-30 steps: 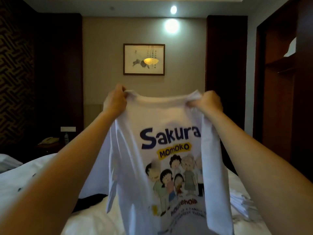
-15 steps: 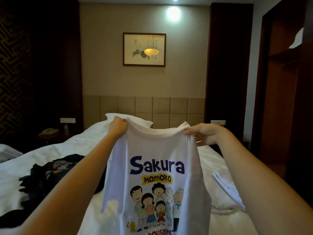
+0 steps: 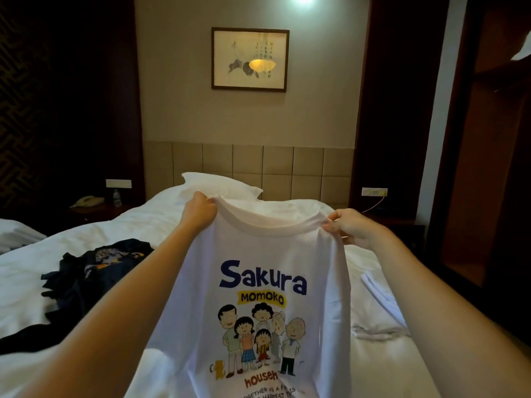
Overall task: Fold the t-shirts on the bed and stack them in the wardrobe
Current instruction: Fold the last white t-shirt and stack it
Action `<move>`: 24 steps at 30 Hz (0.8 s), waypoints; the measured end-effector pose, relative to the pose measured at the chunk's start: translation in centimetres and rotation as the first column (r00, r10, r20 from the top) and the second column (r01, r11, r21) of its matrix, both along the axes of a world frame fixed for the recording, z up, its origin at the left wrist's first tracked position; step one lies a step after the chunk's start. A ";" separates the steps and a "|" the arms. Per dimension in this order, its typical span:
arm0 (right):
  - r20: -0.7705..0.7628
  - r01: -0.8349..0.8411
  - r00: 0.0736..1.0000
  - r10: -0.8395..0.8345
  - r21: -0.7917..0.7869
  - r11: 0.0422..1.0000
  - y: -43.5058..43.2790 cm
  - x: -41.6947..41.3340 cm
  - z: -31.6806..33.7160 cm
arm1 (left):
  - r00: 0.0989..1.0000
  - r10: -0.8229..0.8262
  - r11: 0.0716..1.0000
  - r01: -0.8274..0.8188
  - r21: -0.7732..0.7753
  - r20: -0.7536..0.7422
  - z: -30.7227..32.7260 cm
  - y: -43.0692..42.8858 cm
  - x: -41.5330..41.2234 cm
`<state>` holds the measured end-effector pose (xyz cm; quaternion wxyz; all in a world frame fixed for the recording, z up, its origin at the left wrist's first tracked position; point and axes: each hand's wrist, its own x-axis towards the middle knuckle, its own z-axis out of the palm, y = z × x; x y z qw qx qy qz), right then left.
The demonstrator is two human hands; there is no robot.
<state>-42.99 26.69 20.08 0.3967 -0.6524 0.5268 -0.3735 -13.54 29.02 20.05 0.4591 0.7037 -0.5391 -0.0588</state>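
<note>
One view, head camera. Holding the shirt (image 3: 258, 282) up in the air over the bed (image 3: 138, 225), print facing the camera, hem running out below the frame. Clenching the shoulder on the left with the left hand (image 3: 199, 209), fingers curled into the cloth; pinching the shoulder on the right between thumb and fingers of the right hand (image 3: 349, 225). Gripping cloth on both sides, releasing nothing.

Judging from this, being at the spreading stage: shirt not yet folded, not yet lying flat. Aiming for the bare sheet straight ahead, between the dark clothes (image 3: 94, 271) at left and the white pile (image 3: 382, 294) at right, well clear of both to avoid catching either under a sleeve. Holding both hands level and pulling gently apart, taking the slack out of the collar line. Not tugging hard: risking a stretched collar. Probably turning the print face-down before laying, for folding the sleeves over the back. Lowering hem first, letting the body settle without bunching, then laying the shoulders last. Watching the sleeves: thin, limp cloth, likely tucking under itself. Smoothing flat before any fold.

Leaving the wardrobe (image 3: 488, 182), at right, for later; carrying only after squaring the fold.
</note>
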 end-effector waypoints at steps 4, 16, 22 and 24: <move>0.077 0.074 0.994 -0.075 0.015 0.997 -0.4 0.8 -1.2 | 1.000 -0.017 1.000 0.017 0.023 0.012 -0.7 -0.2 0.1; 0.112 0.425 0.895 -0.433 0.085 0.901 -0.5 3.4 -2.6 | 0.712 -0.078 0.992 0.124 0.015 -0.698 -3.1 -0.3 -3.1; 0.112 0.361 0.931 -0.347 -0.157 0.919 1.2 8.1 -3.1 | 0.578 -0.172 0.974 0.219 -0.052 -0.798 -4.7 0.5 -9.2; 0.084 0.320 0.947 -0.309 -0.203 0.926 1.5 9.2 -3.5 | 0.630 -0.246 0.958 0.274 -0.085 -0.736 -5.0 0.9 -11.0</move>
